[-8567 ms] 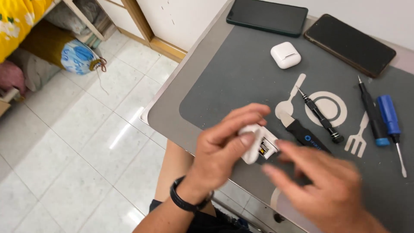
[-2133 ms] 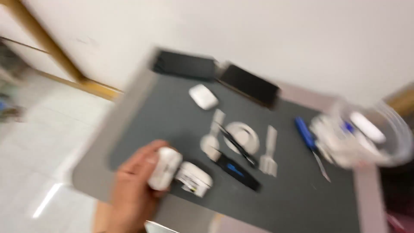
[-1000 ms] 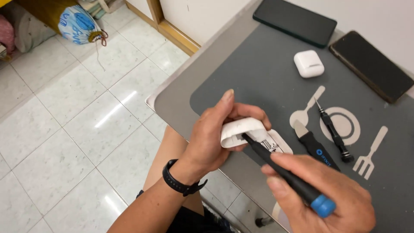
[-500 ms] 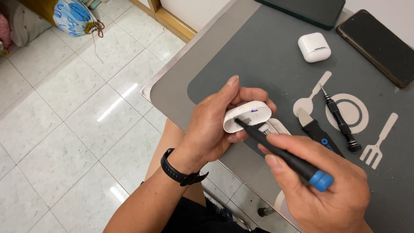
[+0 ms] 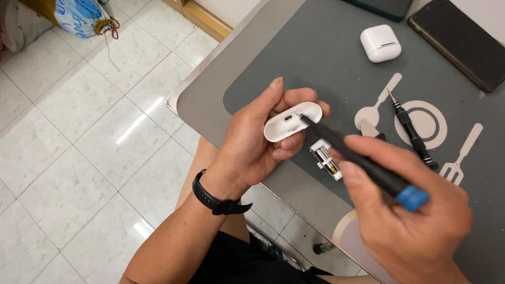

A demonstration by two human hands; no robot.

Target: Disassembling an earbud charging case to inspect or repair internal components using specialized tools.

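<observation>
white plastic, a small rounded earbud case shell [image 5: 292, 121], sits pinched in the left hand [image 5: 258, 142], thumb along its upper edge and the other fingers curled beneath, held just above the near edge of the grey mat [image 5: 315, 52]. the shell's underside faces up, showing a small oval port. the right hand [image 5: 410, 215] is closed around a black screwdriver with a blue end cap [image 5: 363, 163], its tip touching the shell just beside that port. just below the shell, on the mat, lies a small inner module with metal and yellow parts [image 5: 326, 160], partly hidden by the driver's shaft. a second black screwdriver [image 5: 413, 131] lies on the mat across a printed plate-and-cutlery design, near the right hand. farther off, a closed white earbud case [image 5: 380, 43] rests on the mat, and a dark phone [image 5: 456, 41] lies just beyond the mat's edge at the far right. a black band [image 5: 215, 195] circles the left wrist. pale tiled floor [image 5: 79, 147] spreads to the left of the table.
</observation>
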